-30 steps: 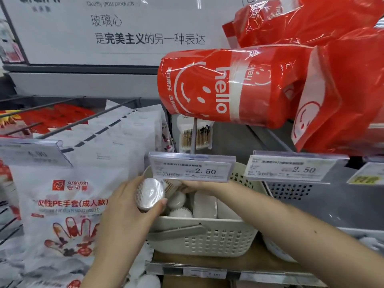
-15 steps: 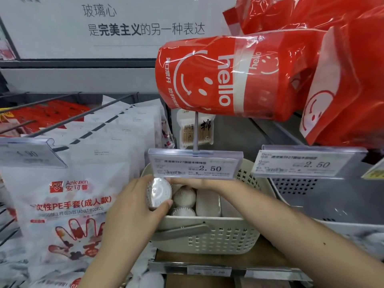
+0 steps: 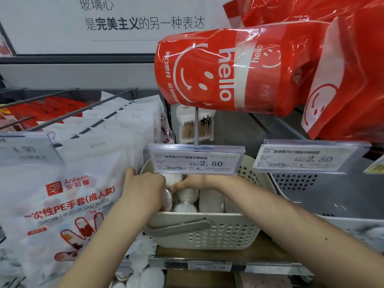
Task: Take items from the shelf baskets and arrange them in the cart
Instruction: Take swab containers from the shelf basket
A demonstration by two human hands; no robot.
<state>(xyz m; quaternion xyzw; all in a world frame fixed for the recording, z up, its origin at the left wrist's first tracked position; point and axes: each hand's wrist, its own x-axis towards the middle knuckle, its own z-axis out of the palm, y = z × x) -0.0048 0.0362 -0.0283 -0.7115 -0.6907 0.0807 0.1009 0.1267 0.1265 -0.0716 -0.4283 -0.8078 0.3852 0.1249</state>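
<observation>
A cream plastic basket [image 3: 207, 231] on the shelf holds white round swab boxes and white puffs [image 3: 188, 195]. My left hand [image 3: 143, 188] reaches over its left rim and grips a clear-lidded round box [image 3: 167, 201] low against the basket's left wall. My right hand [image 3: 195, 181] comes in from the right, partly hidden behind the 2.50 price tag [image 3: 196, 160], and pinches a second ribbed white round box [image 3: 172, 178] just above the first. The two hands nearly touch. No cart is in view.
White packs of disposable gloves [image 3: 68, 196] hang on pegs at the left. Red "hello" bags [image 3: 226, 69] hang overhead. A second perforated basket [image 3: 295, 181] stands to the right. A swab pack [image 3: 196, 125] hangs behind the basket. More white items lie on the lower shelf [image 3: 143, 277].
My left hand has moved right and down, bringing its round box from above the rim into the basket. My right hand now shows a second round box beside it.
</observation>
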